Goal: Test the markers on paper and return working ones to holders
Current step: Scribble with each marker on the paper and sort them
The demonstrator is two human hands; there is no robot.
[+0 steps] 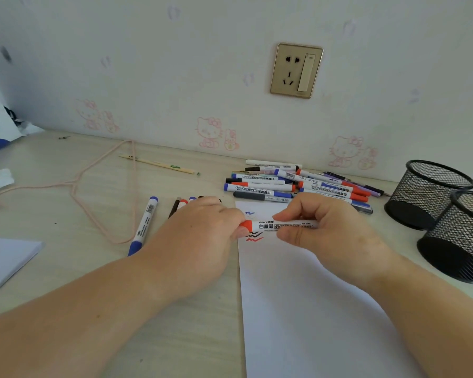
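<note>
A red whiteboard marker (273,226) lies level between both hands, just above a white paper sheet (298,309). My left hand (202,241) pinches its red cap end. My right hand (328,233) grips the white barrel. Blue, black and red squiggles (254,236) mark the paper's top left corner. Behind the paper, a pile of markers (298,185) rests by the wall. Two black mesh holders (426,195) (459,238) lie tipped at the right, openings facing me. One blue marker (144,226) lies on the desk to the left, and a few more (180,204) peek out behind my left hand.
A pink cord (93,186) loops over the left of the desk, near a wrapped chopstick pair (159,165). A white pad (3,263) sits at the left edge. The wall carries a socket plate (296,70).
</note>
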